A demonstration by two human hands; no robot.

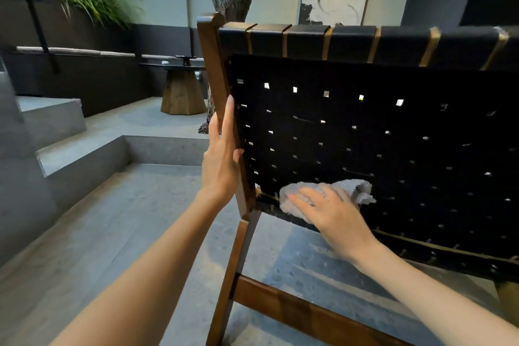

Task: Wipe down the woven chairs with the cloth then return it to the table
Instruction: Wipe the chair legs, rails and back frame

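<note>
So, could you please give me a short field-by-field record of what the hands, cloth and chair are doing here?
left hand: holds the wooden side post of the chair
right hand: presses the cloth flat against the webbing
cloth: white, bunched, low on the webbing near the post
chair: seen from behind, black woven back, wooden frame
table: in the background at left, cloth not yet returned

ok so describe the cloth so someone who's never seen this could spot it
Find the big woven chair, black webbing on a wooden frame. Low on its back, near the left post, the right hand presses on the cloth: a crumpled pale grey towel, the only light, fluffy thing against the dark weave.
</note>
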